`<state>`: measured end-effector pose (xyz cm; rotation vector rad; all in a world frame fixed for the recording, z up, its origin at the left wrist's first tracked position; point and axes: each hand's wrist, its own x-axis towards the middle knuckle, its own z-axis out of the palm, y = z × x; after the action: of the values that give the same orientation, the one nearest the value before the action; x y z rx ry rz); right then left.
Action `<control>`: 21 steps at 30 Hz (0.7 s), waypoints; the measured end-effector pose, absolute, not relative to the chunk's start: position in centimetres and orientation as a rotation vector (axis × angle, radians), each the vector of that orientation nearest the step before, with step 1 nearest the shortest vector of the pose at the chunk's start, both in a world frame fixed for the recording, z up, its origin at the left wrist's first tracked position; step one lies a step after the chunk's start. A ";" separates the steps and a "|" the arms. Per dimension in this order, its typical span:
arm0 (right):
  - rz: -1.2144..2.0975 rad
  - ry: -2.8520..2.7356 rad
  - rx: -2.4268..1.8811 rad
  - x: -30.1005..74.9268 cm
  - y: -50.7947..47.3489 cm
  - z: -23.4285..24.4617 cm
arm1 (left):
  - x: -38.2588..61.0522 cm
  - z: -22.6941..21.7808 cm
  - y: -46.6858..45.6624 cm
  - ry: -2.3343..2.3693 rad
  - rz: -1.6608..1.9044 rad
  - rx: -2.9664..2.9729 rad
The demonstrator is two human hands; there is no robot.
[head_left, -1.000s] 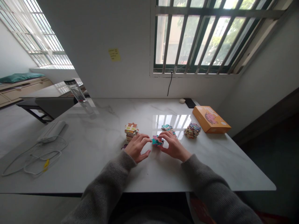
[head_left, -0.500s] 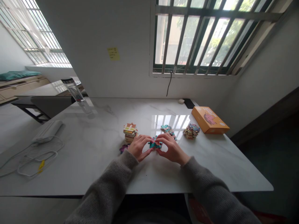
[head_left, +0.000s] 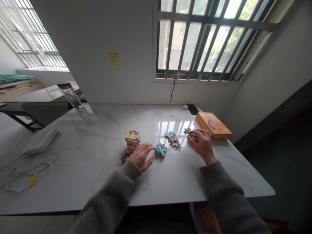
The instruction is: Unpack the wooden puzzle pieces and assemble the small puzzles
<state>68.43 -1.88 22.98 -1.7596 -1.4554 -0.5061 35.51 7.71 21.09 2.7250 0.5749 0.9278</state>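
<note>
While the right hand [head_left: 203, 143] pinches a puzzle piece [head_left: 187, 131], the left hand [head_left: 141, 156], thumb and fingers parted, is nearer the small pile [head_left: 161, 149], just right of its fingertips.

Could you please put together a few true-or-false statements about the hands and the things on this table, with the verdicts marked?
1. The right hand holds a teal jigsaw piece at its fingertips. True.
2. The thumb and index finger of the left hand are pressed together. False: on the left hand they are spread apart, with the index finger close beside the teal jigsaw stack.
3. The orange box is on the right side of the view. True.
4. The clear bottle stands right next to the orange box. False: the clear bottle is well away, on the left side of the view.
5. A yellow sticky note is on the wall. True.
</note>
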 end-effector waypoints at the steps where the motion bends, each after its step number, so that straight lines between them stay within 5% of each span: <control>1: -0.529 -1.409 -1.801 69.6 -2.0 22.8 | 35.5 21.0 7.7 0.578 0.923 2.727; 12: -0.535 -1.211 -2.144 73.4 -2.5 21.6 | 35.5 21.2 7.6 0.547 0.904 2.765; 18: -0.648 -1.282 -1.942 68.9 -2.1 22.4 | 35.6 21.1 7.7 0.543 0.862 2.801; 21: -0.397 -1.719 -1.741 64.0 -1.6 22.0 | 35.6 21.0 7.7 0.523 0.890 2.799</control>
<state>63.99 -1.57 22.00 -1.7412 -1.7185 -0.3970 35.59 7.69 21.03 2.7988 0.5232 0.8902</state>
